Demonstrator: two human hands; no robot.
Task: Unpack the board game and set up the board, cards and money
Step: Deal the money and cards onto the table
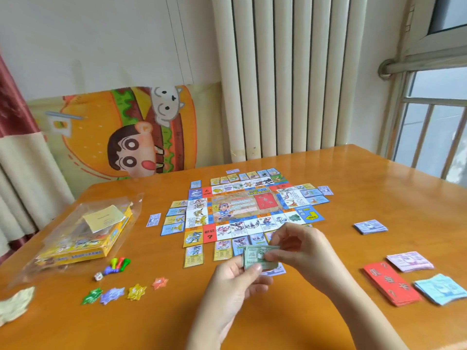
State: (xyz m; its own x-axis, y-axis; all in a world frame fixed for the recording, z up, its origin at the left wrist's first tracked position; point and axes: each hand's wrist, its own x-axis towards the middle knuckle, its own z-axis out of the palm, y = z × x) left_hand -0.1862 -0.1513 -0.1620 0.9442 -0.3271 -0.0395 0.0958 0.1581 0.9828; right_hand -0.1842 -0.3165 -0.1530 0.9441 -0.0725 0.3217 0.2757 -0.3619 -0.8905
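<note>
Orange wooden tabletop (353,185) carries the game board (242,210) at its middle, ringed by small cards (174,221). Left of it lies the yellow box (101,246) inside a clear bag (38,261). In front of the board, the left hand (235,281) grips a green money wad (255,257) from beneath while fingers (274,255) of the right hand (300,246) pinch its right edge.

A room in a home: a tall white ribbed radiator (285,77) stands behind the glossy orange wooden worktop's (353,178) far edge, a cartoon burger-print mat (113,132) leans on the wall, and a red-and-cream curtain (15,147) and a barred window (434,132) flank them.
</note>
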